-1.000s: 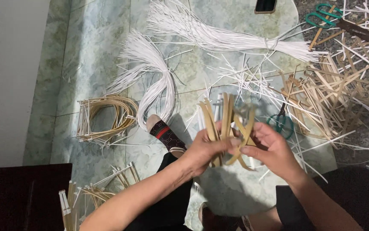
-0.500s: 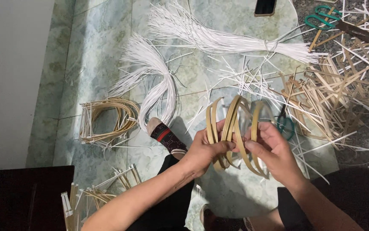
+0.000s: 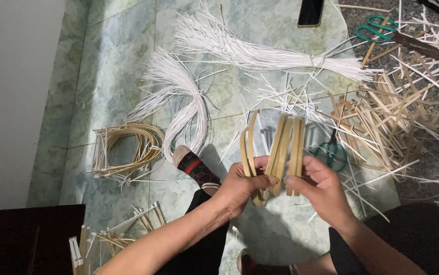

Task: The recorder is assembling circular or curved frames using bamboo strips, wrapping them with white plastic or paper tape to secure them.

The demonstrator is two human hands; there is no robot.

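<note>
The bundle of bent bamboo strips [image 3: 275, 150] is pale tan, flat and narrow, curved into tall loops. It stands roughly upright above the green tiled floor, its lower ends gathered together. The loops fan slightly apart at the top, two leaning left of the rest.

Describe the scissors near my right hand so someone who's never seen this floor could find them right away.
Start at the big heap of tan cane strips on the right of the green tiled floor. At its near-left edge, just above the right hand, lie the dark teal scissors, half buried under white slivers. The other scissors are brighter green and lie far off at the top.
</note>
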